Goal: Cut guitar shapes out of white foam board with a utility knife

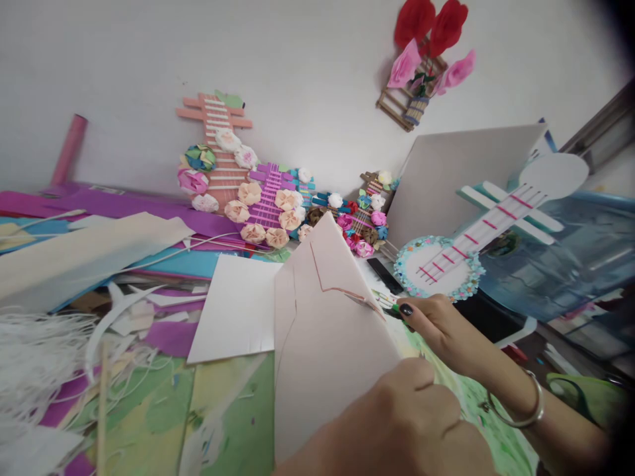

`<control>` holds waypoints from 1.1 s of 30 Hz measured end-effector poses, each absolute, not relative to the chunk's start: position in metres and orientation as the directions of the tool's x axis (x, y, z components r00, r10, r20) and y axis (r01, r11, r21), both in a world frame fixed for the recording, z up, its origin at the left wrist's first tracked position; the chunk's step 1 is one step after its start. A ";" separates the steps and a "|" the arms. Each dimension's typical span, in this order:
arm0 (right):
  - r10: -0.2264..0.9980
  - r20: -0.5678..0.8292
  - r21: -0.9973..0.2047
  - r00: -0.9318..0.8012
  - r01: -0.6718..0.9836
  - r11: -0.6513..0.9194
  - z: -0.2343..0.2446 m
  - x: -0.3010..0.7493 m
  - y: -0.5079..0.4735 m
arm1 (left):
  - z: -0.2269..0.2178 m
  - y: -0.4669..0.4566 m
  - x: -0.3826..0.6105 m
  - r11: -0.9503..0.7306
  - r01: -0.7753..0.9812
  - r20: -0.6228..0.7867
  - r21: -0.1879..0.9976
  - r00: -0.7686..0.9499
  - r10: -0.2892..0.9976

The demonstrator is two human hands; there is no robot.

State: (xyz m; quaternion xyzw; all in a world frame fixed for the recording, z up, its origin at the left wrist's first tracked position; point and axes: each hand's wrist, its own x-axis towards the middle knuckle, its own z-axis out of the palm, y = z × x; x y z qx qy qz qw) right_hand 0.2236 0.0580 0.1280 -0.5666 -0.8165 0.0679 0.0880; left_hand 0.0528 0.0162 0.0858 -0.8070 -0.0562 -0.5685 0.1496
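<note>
A pale pinkish foam board stands tilted on its edge in front of me, with drawn lines and a long cut across its upper part. My left hand is closed at the board's lower right edge; the fingertips are hidden behind the knuckles. At that same edge, higher up, my right hand grips a green-handled craft knife. Its thin blade lies at the cut, and most of the handle is covered by the fingers. A silvery bangle circles the right wrist.
A white sheet lies left of the board, beside paper scraps and white string. Flower-trimmed model instruments lean on the wall. At right stand a white model instrument and a blue water bottle.
</note>
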 end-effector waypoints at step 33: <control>0.927 0.023 -0.138 -0.375 0.917 0.375 0.146 0.195 0.064 | 0.091 0.021 0.042 -0.996 0.036 0.930 -0.084 0.361 -0.066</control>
